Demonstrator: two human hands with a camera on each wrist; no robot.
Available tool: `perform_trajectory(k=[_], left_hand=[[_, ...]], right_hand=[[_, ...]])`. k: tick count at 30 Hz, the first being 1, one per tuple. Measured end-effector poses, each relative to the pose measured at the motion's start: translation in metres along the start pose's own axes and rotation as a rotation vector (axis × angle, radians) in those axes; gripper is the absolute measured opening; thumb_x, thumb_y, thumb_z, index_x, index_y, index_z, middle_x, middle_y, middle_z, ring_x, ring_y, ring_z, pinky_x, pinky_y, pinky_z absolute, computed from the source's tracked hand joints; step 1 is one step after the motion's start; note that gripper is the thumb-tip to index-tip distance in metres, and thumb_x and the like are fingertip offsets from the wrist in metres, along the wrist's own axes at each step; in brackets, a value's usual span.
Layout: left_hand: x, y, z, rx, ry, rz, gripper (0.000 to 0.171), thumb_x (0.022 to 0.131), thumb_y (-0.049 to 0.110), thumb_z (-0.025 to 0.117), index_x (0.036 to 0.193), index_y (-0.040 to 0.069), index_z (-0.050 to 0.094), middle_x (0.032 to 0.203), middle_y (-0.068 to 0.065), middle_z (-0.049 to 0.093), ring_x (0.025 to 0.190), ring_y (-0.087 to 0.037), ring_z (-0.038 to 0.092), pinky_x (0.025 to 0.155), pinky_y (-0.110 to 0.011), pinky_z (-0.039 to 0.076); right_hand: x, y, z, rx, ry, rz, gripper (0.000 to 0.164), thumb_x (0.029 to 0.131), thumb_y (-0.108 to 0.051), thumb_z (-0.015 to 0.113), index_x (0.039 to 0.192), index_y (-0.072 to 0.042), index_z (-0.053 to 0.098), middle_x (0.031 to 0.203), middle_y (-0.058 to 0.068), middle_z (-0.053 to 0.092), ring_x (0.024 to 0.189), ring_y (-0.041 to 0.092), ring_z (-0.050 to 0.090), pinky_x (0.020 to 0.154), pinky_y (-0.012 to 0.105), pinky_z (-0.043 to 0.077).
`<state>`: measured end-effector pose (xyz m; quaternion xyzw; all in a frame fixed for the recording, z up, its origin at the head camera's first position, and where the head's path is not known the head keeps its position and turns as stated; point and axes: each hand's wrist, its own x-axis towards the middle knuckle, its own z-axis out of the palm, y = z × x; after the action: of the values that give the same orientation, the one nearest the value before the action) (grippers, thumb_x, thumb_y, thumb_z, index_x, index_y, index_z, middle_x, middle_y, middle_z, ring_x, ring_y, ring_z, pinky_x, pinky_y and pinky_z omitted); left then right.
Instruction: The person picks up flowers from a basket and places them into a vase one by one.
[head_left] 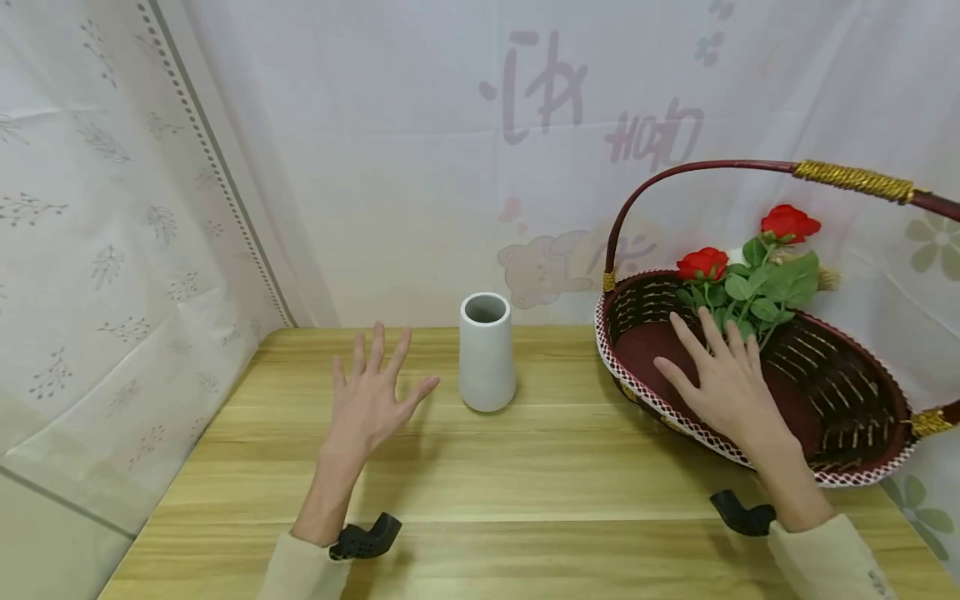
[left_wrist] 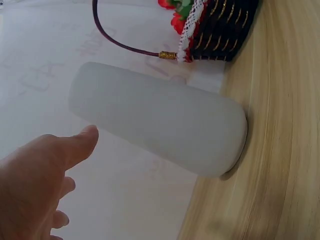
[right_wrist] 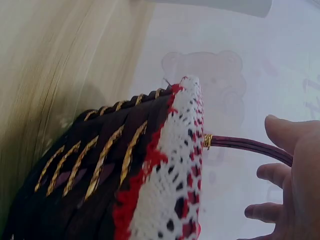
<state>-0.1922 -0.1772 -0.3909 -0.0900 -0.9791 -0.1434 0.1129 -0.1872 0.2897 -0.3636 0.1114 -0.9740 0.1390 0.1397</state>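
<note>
A white vase (head_left: 487,358) stands upright near the back of the wooden table, its round mouth facing up. My left hand (head_left: 369,404) is spread to the left of the vase, thumb pointing toward it and apart from it. In the left wrist view, the thumb (left_wrist: 80,145) overlaps the vase's edge. Over the dark woven basket (head_left: 652,346) on the right, my right hand (head_left: 723,379) spreads its fingers and holds nothing. Two red artificial roses (head_left: 702,264) with green leaves lean inside the basket, just beyond the right fingertips, which partly cover the stems.
The basket's tall handle (head_left: 705,167), wrapped with gold cord, arches above it. White lace trims the basket's rim (right_wrist: 172,165). A printed white cloth (head_left: 375,167) hangs behind the table, and a patterned curtain (head_left: 112,250) hangs at the left. Black straps (head_left: 367,537) sit at both wrists.
</note>
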Motion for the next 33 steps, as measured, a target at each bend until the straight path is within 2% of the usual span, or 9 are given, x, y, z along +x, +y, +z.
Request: perform_trajectory(k=[7,14,20,25,33], left_hand=[[0.002,0.004,0.001,-0.036,0.003,-0.009,0.089,0.096,0.073,0.042,0.164,0.026,0.008,0.168,-0.017,0.002,0.151,-0.044,0.002,0.113,-0.071,0.013],[0.005,0.012,0.005,-0.108,0.007,0.007,0.09,0.095,0.073,0.044,0.164,0.026,0.01,0.167,-0.019,0.011,0.148,-0.048,0.019,0.11,-0.069,0.026],[0.008,0.017,0.009,-0.163,0.005,0.013,0.091,0.095,0.072,0.045,0.164,0.024,0.011,0.166,-0.018,0.012,0.148,-0.046,0.02,0.109,-0.07,0.028],[0.011,0.017,0.012,-0.249,0.016,0.032,0.092,0.095,0.069,0.049,0.164,0.02,0.012,0.165,-0.019,0.017,0.145,-0.046,0.028,0.107,-0.068,0.032],[0.012,0.017,0.017,-0.364,-0.008,0.012,0.093,0.095,0.069,0.051,0.164,0.024,0.01,0.166,-0.017,0.015,0.143,-0.048,0.03,0.107,-0.07,0.031]], right_hand=[[0.002,0.004,-0.006,0.022,0.005,0.011,0.073,0.105,-0.053,0.045,0.163,-0.02,0.016,0.163,0.029,0.01,0.142,0.063,0.007,0.112,0.072,-0.003],[0.003,0.009,-0.011,0.015,0.0,0.022,0.072,0.106,-0.051,0.043,0.164,-0.02,0.013,0.163,0.03,0.009,0.141,0.063,0.009,0.113,0.072,0.001],[0.003,0.016,-0.016,0.027,0.01,0.014,0.071,0.108,-0.049,0.041,0.163,-0.015,0.013,0.161,0.034,0.01,0.139,0.065,0.013,0.113,0.071,0.006],[0.004,0.024,-0.02,0.042,0.007,0.016,0.07,0.108,-0.047,0.04,0.163,-0.014,0.012,0.16,0.036,0.011,0.137,0.067,0.016,0.113,0.071,0.008],[0.004,0.037,-0.023,0.025,0.015,0.009,0.069,0.109,-0.044,0.042,0.163,-0.013,0.013,0.158,0.038,0.014,0.135,0.065,0.021,0.114,0.069,0.01]])
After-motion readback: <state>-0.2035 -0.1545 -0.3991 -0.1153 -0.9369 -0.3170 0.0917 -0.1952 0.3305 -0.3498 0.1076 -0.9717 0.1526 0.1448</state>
